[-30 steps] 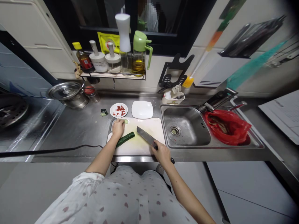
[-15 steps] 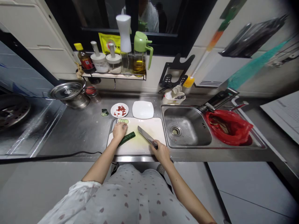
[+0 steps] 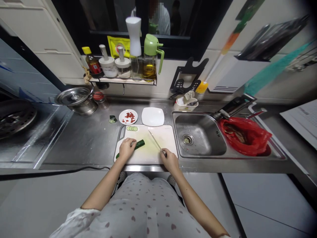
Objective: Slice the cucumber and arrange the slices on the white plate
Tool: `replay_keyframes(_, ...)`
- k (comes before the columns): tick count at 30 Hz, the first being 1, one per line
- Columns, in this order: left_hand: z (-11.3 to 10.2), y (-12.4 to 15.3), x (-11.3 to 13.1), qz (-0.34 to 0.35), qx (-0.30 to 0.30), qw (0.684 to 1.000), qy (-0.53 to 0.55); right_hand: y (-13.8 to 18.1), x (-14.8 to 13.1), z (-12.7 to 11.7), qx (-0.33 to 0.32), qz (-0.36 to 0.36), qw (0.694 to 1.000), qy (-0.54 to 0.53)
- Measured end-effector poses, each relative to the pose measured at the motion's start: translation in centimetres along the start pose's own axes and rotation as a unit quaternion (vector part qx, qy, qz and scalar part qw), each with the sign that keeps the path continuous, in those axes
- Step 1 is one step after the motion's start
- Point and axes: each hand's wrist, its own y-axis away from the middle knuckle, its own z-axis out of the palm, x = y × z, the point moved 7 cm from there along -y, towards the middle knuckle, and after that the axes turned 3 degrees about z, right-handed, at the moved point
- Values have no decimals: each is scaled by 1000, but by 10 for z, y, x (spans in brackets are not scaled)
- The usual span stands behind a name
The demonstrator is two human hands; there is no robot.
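My left hand [image 3: 127, 148] is closed over a dark green cucumber [image 3: 140, 143], which lies slantwise on the white cutting board [image 3: 146, 158]. The cucumber's middle is hidden under my fingers, and its other end shows by my wrist. In my right hand [image 3: 169, 160] is the handle of a kitchen knife [image 3: 155, 139]. Its blade points away and to the left, edge-on to me, apart from the cucumber. Several pale cucumber slices [image 3: 132, 128] overlap in a row at the board's far left.
Behind the board stand a round plate [image 3: 121, 119] of chopped red pieces and a white square plate [image 3: 153, 116]. Green scraps [image 3: 113, 119] lie left of them. A sink [image 3: 200, 152] is at right, with a red bag [image 3: 257, 142] beyond. A lidded pot [image 3: 76, 99] stands back left.
My left hand has come back from beside the slices and now rests on the cucumber. The knife has turned from showing its flat side to nearly edge-on, still in my right hand.
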Motion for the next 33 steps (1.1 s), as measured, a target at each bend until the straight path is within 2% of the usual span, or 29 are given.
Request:
replay_keyframes(7,-3,7,10,20,6,999,-27,2,-15,-6,48,-56,997,-6)
replay_keyframes(15,7,5,31,105,-15,994,-33,-2,-41,14,-57,-50,993,92)
replay_keyframes(24,20,1,27,102,-50,993,-18,1,-66,20,-94,-74,986,117)
replay_keyframes(33,19,3,32,138,-30,988,-54,3,-68,22,-108,-72,984,121)
